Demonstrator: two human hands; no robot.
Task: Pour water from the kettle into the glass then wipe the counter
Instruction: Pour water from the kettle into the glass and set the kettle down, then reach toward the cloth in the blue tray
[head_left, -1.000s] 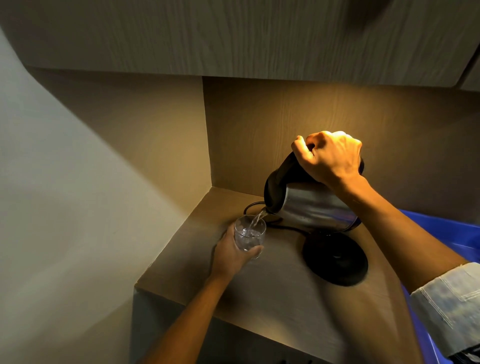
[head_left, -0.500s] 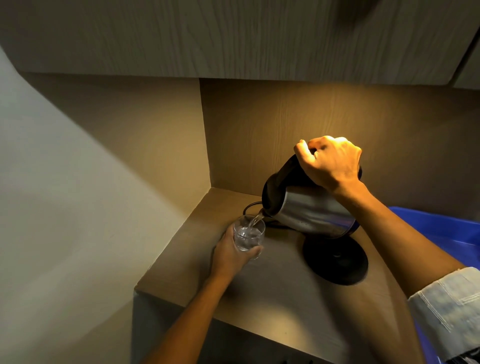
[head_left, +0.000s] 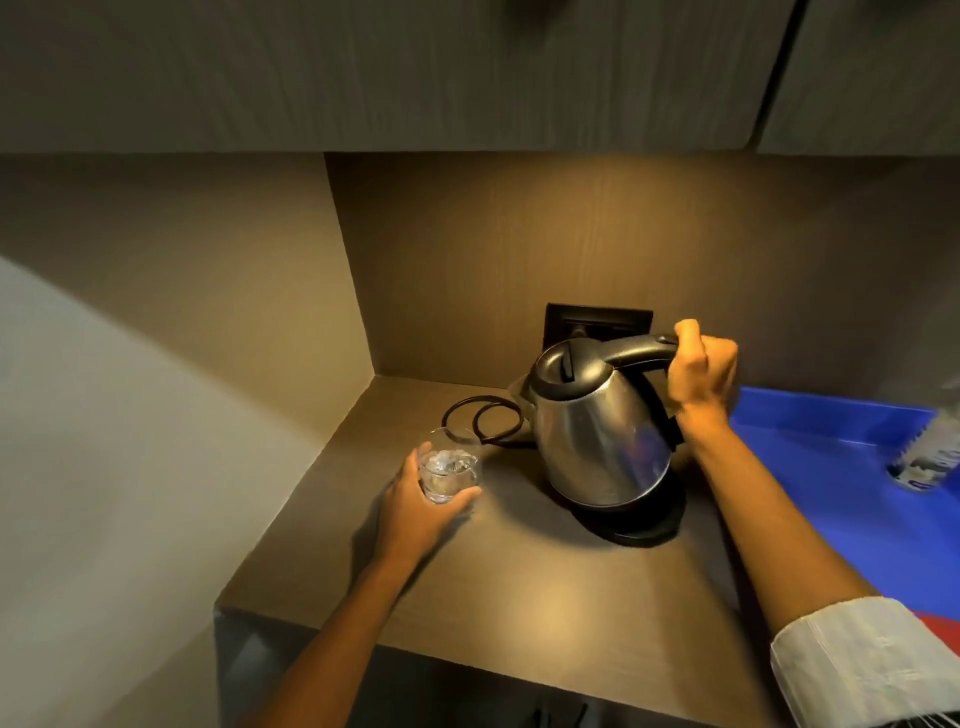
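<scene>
The steel kettle (head_left: 602, 436) is gripped by its handle in the right hand (head_left: 698, 371), near-upright on its black base (head_left: 636, 525). The water-filled glass (head_left: 449, 467) is clasped on the desk (head_left: 519, 597) by the left hand (head_left: 421, 512).

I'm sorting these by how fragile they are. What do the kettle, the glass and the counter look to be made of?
Kettle: brushed metal body, likely stainless steel, given its soft grey reflections; lid and handle look like black plastic. Glass: clear glass, or possibly clear plastic, since the water shows through it. Counter: matte brown with faint wood grain, probably laminate.
</scene>
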